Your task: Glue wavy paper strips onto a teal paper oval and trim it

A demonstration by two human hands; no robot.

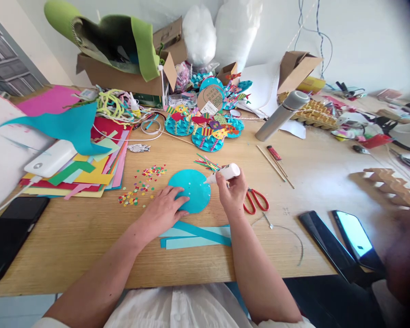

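A round blue paper disc [195, 200] lies flat on the table, with several small white dots of glue on it. My left hand [167, 205] rests with fingers spread on the disc's left side. In my right hand [233, 189] is a white glue bottle [229, 171], tilted so that its nozzle points at the disc's right part. Whether the nozzle touches the paper I cannot tell. Left of the disc is scattered colourful confetti [140, 187]. Thin coloured strips [207, 161] lie just behind it, and blue paper strips [198, 239] in front. Red-handled scissors [258, 200] lie beside my right hand.
Decorated blue paper crafts [208, 136] stand at the back. A grey thermos flask [282, 116] is to their right. Coloured paper sheets [102, 175] with a white power bank [53, 157] are stacked left. Phones lie at both sides, one black phone [13, 234] at left.
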